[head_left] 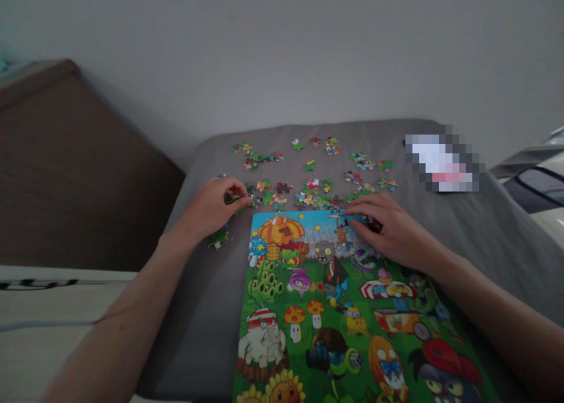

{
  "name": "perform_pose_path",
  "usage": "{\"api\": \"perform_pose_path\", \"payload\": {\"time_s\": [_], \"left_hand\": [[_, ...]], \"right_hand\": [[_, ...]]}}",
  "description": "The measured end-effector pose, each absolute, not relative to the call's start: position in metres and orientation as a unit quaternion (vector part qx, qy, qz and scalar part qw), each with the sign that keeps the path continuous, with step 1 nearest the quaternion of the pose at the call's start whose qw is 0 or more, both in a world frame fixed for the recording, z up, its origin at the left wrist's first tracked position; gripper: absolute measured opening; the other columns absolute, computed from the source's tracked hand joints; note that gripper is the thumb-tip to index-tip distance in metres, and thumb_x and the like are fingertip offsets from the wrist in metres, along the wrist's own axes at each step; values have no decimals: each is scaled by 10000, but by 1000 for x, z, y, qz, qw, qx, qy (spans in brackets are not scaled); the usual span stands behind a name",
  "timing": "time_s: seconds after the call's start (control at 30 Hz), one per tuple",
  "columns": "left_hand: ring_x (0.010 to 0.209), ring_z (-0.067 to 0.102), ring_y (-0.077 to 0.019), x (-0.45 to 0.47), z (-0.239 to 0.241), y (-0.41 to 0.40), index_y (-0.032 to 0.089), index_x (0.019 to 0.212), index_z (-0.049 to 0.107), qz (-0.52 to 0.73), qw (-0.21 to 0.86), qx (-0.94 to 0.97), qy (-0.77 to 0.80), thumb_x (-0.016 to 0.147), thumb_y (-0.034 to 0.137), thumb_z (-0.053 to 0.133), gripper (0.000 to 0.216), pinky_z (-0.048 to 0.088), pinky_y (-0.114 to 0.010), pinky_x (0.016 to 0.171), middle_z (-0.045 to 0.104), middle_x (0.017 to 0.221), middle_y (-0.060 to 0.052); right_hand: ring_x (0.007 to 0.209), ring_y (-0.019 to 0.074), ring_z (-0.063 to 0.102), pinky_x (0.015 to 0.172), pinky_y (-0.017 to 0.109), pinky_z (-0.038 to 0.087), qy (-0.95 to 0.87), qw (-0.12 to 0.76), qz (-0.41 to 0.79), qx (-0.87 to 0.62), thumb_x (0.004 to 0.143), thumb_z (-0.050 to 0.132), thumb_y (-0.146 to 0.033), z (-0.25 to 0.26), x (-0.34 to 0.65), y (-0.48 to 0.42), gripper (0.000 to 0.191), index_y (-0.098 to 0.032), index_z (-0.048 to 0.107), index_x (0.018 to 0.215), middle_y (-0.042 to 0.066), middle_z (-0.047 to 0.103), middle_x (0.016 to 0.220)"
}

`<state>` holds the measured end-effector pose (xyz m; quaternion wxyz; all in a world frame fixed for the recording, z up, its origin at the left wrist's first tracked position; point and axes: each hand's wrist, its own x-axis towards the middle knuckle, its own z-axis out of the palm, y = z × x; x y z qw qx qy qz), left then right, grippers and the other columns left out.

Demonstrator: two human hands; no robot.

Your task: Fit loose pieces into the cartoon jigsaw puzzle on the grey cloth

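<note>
My left hand is closed left of the loose jigsaw pieces, thumb and forefinger together. A dark green puzzle piece shows between its fingers, partly hidden. Over the upper right part of a cartoon picture board is my right hand. Its fingers are curled, with the tips at a small puzzle piece by the board's top edge. Something dark and reddish shows under that palm, mostly covered. Just beyond the board lies a cluster of loose puzzle pieces, touching or overlapping in places.
More puzzle pieces lie scattered toward the back of the grey cloth surface. One small group sits below my left wrist. A blurred-out phone-like object rests at the back right. A brown cabinet stands at left, a wall behind.
</note>
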<state>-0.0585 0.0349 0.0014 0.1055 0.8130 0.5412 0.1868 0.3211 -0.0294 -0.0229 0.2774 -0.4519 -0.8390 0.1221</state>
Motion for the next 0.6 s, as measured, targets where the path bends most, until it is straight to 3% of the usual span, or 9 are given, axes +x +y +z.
{"api": "perform_pose_path", "payload": {"time_s": [0.1, 0.3, 0.6], "left_hand": [[807, 653, -244, -56, 5, 31, 263, 863, 705, 234, 107, 785, 563, 913, 550, 667, 294, 505, -382, 761, 727, 837, -43], [751, 652, -199, -49, 9, 25, 289, 1067, 736, 327, 110, 745, 570, 900, 438, 728, 224, 503, -339, 699, 750, 868, 2], [812, 693, -166, -25, 13, 10, 253, 1076, 742, 365, 145, 764, 511, 903, 304, 647, 204, 577, -308, 756, 751, 1005, -22]], "right_hand": [[1079, 301, 676, 973, 507, 542, -842, 264, 126, -454, 988, 546, -250, -23, 325, -26, 210, -214, 737, 1068, 132, 746, 1108], [1128, 298, 667, 1015, 503, 525, -850, 247, 151, -439, 965, 612, -263, -19, 330, -25, 192, -205, 743, 1093, 125, 747, 1143], [1143, 302, 681, 1036, 513, 518, -843, 254, 173, -442, 944, 716, -340, -22, 330, -22, 203, -228, 762, 1107, 108, 767, 1156]]}}
